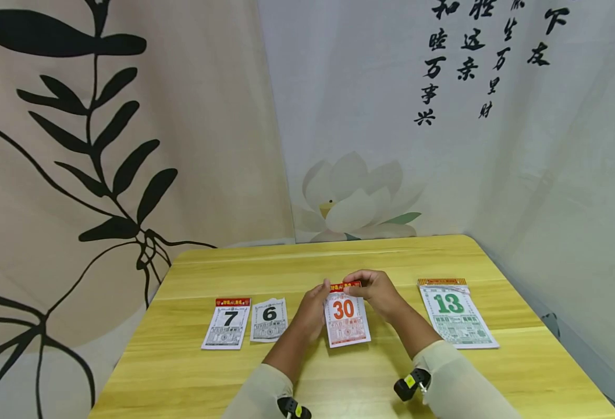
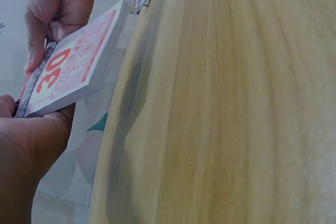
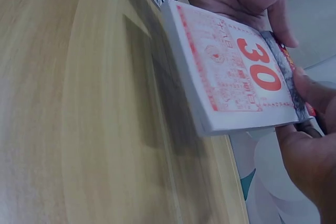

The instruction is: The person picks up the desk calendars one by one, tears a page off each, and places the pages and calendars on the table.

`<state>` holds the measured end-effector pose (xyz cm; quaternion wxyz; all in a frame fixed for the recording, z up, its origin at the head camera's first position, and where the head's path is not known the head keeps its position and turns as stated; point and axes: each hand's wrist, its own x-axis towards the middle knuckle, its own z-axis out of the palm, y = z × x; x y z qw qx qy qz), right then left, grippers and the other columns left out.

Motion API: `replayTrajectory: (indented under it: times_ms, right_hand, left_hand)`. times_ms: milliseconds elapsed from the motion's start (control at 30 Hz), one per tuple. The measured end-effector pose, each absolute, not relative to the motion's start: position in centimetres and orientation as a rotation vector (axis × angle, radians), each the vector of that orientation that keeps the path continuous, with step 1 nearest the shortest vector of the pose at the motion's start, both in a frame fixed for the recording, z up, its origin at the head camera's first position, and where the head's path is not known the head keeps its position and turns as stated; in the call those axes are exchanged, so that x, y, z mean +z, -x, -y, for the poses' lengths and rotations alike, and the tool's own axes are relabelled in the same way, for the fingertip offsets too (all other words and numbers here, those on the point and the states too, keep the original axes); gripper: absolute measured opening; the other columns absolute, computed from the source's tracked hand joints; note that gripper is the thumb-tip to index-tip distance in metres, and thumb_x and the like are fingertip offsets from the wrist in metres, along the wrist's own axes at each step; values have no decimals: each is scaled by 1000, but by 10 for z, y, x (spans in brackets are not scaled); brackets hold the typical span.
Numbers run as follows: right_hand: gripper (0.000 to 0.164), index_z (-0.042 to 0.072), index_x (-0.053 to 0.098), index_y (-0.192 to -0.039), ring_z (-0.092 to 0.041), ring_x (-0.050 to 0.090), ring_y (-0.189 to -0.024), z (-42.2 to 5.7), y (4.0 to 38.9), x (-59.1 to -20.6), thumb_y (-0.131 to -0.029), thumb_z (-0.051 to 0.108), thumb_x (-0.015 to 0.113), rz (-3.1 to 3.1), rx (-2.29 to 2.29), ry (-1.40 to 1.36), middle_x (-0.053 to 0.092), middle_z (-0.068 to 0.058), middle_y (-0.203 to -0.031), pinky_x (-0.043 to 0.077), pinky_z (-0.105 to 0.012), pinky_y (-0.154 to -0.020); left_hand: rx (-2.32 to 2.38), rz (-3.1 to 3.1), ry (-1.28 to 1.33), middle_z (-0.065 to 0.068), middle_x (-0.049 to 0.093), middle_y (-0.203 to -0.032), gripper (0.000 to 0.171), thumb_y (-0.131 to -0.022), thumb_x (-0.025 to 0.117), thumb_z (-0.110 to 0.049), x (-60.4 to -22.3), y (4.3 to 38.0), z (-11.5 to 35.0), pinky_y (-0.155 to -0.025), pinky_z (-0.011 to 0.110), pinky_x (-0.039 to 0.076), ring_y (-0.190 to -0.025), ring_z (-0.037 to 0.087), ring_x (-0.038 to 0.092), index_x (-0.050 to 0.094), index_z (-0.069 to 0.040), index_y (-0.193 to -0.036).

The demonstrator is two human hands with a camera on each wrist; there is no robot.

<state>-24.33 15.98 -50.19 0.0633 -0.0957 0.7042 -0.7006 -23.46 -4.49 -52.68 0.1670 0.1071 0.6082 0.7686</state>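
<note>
A thick tear-off calendar pad [image 1: 347, 326] with an orange 30 and a red header strip is held above the table's middle. My left hand [image 1: 311, 312] grips its left edge near the top, thumb by the header. At the upper right, my right hand [image 1: 377, 293] pinches the header between thumb and fingers. Both wrist views show the pad [image 2: 68, 61] tilted and lifted off the wood, its thick page edges visible. The right wrist view shows a greyish torn band [image 3: 286, 72] just below the header.
Left on the yellow wood-grain table [image 1: 359, 384] lie a calendar pad [image 1: 227, 326] with a black 7 and a smaller ragged-topped calendar piece [image 1: 269, 321] with a 6. A larger calendar pad [image 1: 458, 314] with a green 13 lies right. A printed cloth [image 1: 223, 145] hangs behind.
</note>
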Motion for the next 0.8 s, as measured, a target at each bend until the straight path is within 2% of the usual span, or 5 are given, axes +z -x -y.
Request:
replayTrajectory:
  times_ms: [467, 600, 700, 800]
  right_hand:
    - [33, -16, 69, -125, -15, 69, -98, -157, 239, -499, -97, -1, 79, -2175, -2143, 261, 76, -5, -108, 61, -24, -83]
    - [29, -13, 71, -123, -15, 69, -103, -158, 237, -498, -97, 0, 79, -2237, -2124, 251, 76, -11, -113, 60, -23, -85]
    - [32, -7, 72, -128, -19, 68, -109, -160, 235, -499, -98, 3, 80, -2287, -2088, 235, 73, -18, -124, 60, -24, -86]
    - [44, 3, 69, -141, -24, 65, -121, -163, 231, -501, -99, 6, 80, -2294, -2052, 222, 65, -20, -145, 59, -26, -90]
  left_hand:
    - [2167, -1733, -304, 24, 70, -138, 67, -120, 30, -47, -524, 234, 46, -98, 29, 61, -113, 15, 73, 48, 9, -153]
    - [2169, -1736, -301, 23, 70, -136, 67, -121, 29, -46, -523, 235, 46, -98, 30, 61, -113, 15, 73, 48, 9, -152]
    - [2174, -1743, -297, 22, 71, -135, 65, -121, 27, -44, -522, 235, 47, -98, 30, 61, -112, 16, 73, 49, 8, -153]
    - [2176, -1756, -282, 23, 71, -136, 66, -121, 27, -45, -521, 236, 48, -97, 31, 62, -112, 17, 74, 49, 7, -154]
